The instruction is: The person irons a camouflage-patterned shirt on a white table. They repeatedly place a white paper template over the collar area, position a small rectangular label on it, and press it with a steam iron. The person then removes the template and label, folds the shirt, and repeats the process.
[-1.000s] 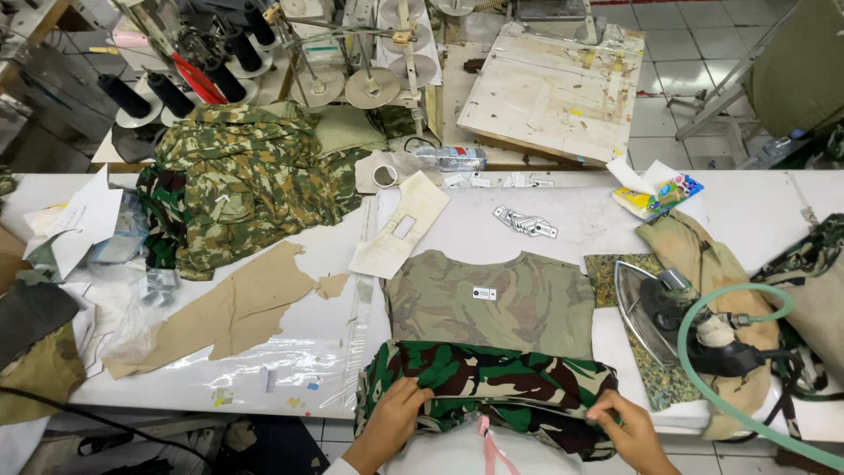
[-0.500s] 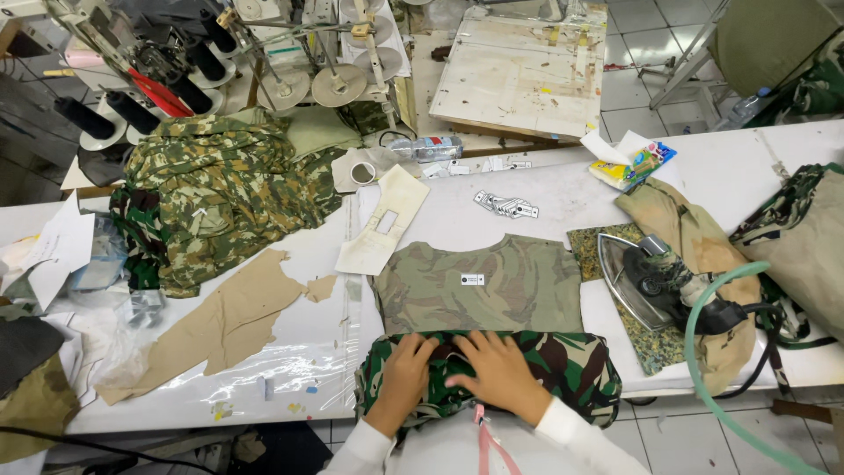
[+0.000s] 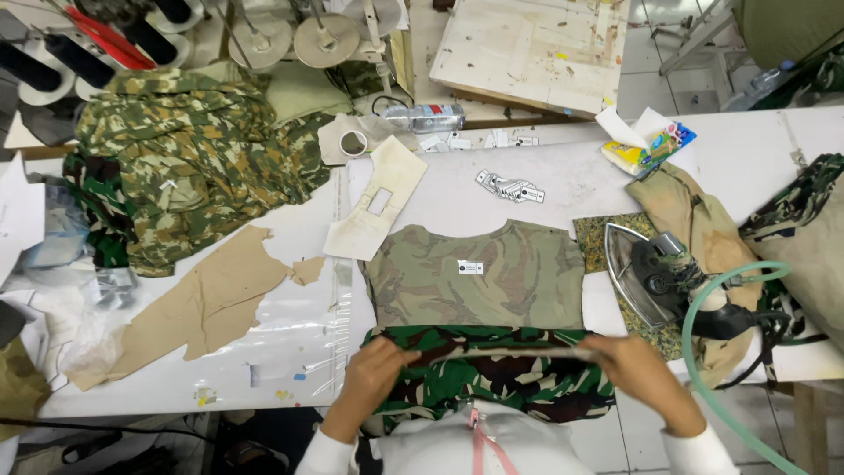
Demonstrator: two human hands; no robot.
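Observation:
A dark green camouflage garment (image 3: 492, 374) lies at the near edge of the white table (image 3: 571, 185), below a pale olive camouflage shirt (image 3: 479, 277) with a small white label. My left hand (image 3: 374, 369) pinches the dark garment's folded top edge at the left. My right hand (image 3: 637, 369) grips the same edge at the right. The fold is stretched straight between both hands. A pink strap (image 3: 479, 435) hangs at my chest.
A steam iron (image 3: 655, 281) with a green hose (image 3: 703, 352) rests on a mat at the right. A heap of camouflage clothes (image 3: 193, 163) lies at the left, with brown paper patterns (image 3: 207, 303), a cream template (image 3: 374, 211), labels (image 3: 510, 187) and a water bottle (image 3: 426, 117).
My hands were together on the middle of the dark garment; now they are apart at its two sides, holding a fold taut. The view has shifted a little.

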